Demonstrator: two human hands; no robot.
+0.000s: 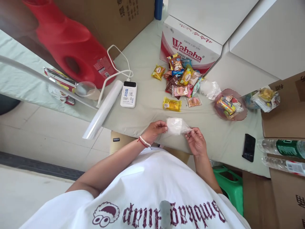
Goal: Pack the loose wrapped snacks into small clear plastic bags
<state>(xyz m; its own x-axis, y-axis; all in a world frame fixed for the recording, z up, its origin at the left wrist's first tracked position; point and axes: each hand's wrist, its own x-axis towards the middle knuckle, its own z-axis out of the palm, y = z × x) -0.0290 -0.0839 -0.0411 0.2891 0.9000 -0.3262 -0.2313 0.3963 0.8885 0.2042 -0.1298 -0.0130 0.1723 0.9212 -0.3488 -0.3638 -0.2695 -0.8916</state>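
Both hands hold a clear plastic bag point(175, 126) with something flat, white and squarish inside, just above the table's front edge. My left hand point(156, 131) pinches its left edge between thumb and fingers. At the other end, my right hand point(196, 140) pinches the loose, twisted film, stretching it to the right. What the white content is cannot be made out. Just beyond the bag lie a yellow-wrapped snack point(172, 104) and a small clear-wrapped pink sweet point(193, 101). Behind them is a pile of wrapped snacks point(182, 78).
A pink glass bowl point(241, 116) with snacks stands right, beside crumpled white plastic bags point(209, 89). Behind is a Wahaha carton point(188, 44). Left are a cabled power bank point(129, 94), a film roll point(105, 109) and a red jug point(76, 47). A phone point(249, 147) lies right.
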